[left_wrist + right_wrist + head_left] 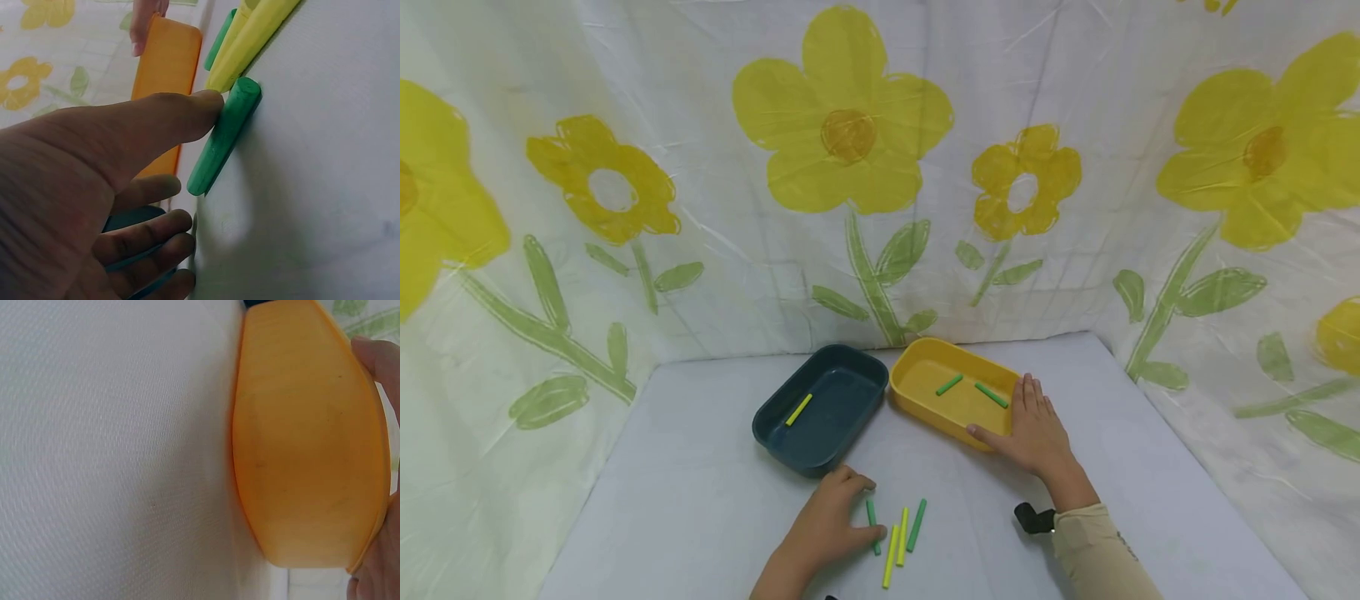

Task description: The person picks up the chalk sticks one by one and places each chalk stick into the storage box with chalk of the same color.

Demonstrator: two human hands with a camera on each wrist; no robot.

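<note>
My left hand (pixel 829 518) hovers low over the table with thumb and fingers spread around a green chalk-like stick (pixel 871 512). In the left wrist view the thumb tip overlaps this green stick (pixel 228 140), and the other fingers stand apart from it. Just right of it lie two yellow sticks (pixel 891 557) and another green stick (pixel 916 525). My right hand (pixel 1037 432) rests on the near right corner of a yellow tray (pixel 925 417), fingers straight along its right end and thumb over the front rim. Two green sticks (pixel 992 395) lie inside that tray.
A dark teal tray (pixel 842 425) stands left of the yellow one, with one yellow stick (pixel 799 410) in it. Behind the white table (pixel 685 467) hangs a flower-printed cloth (pixel 715 183). A black wrist device (pixel 1033 518) sits by the right sleeve.
</note>
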